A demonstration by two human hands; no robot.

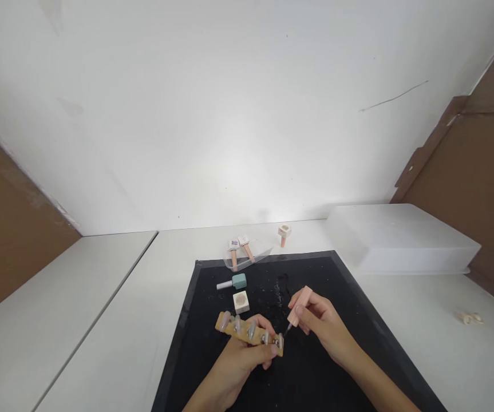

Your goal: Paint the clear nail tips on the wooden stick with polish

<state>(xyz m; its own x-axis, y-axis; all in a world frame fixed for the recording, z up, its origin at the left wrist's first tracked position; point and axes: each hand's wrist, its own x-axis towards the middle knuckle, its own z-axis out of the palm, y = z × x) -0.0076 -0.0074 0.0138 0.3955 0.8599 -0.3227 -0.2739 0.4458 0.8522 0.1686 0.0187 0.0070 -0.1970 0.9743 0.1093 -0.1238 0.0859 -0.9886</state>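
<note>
My left hand [251,350] grips a tan nail display stand [241,331] near its right end, holding it tilted above the mat. Several shiny false nails [252,330] are mounted in a row along it. Between the thumb and fingers of my right hand [319,320] is a pink nail polish brush cap [301,304], its brush pointing down and left. The brush tip is close to the rightmost false nail; whether it touches I cannot tell. Just beyond the stand sits a white square polish bottle [241,302] on the mat.
A green polish bottle [238,281] lies on the black mat [315,274]. Behind it, two pink-capped bottles [234,246] rest in a clear tray [264,253]. Another pink-capped bottle [284,231] lies farther right. A translucent box [410,240] and small beige pieces [470,318] are at right.
</note>
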